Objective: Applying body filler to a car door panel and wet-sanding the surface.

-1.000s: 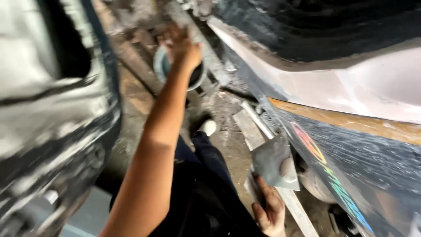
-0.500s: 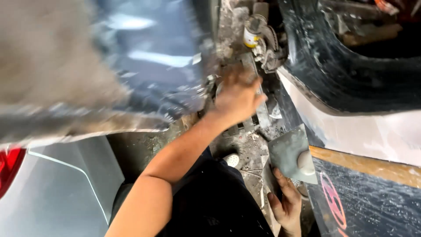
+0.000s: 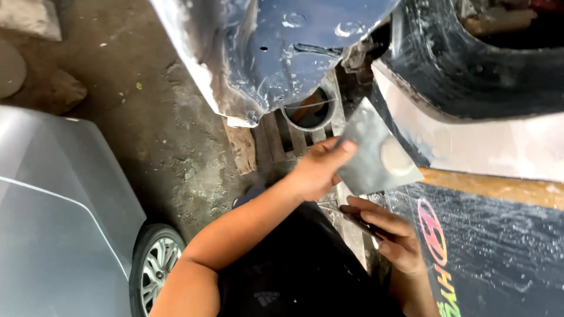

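1. Left hand (image 3: 317, 170) grips the metal mixing plate (image 3: 376, 154) by its edge; a pale putty blob (image 3: 397, 157) sits on it
2. Right hand (image 3: 390, 232) pinches a thin scraper blade (image 3: 352, 217) just below the plate, beside the car body panel (image 3: 499, 147)

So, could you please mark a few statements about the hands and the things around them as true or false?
1. The left hand grips the edge of a flat grey metal plate. True.
2. The plate carries a pale blob of filler. True.
3. The right hand is empty and resting open on the floor. False: it holds a thin flat tool below the plate.
4. A round can sits on the wooden slats beyond the plate. True.
5. A red car stands at the left. False: the car there is silver-grey, with one wheel showing.
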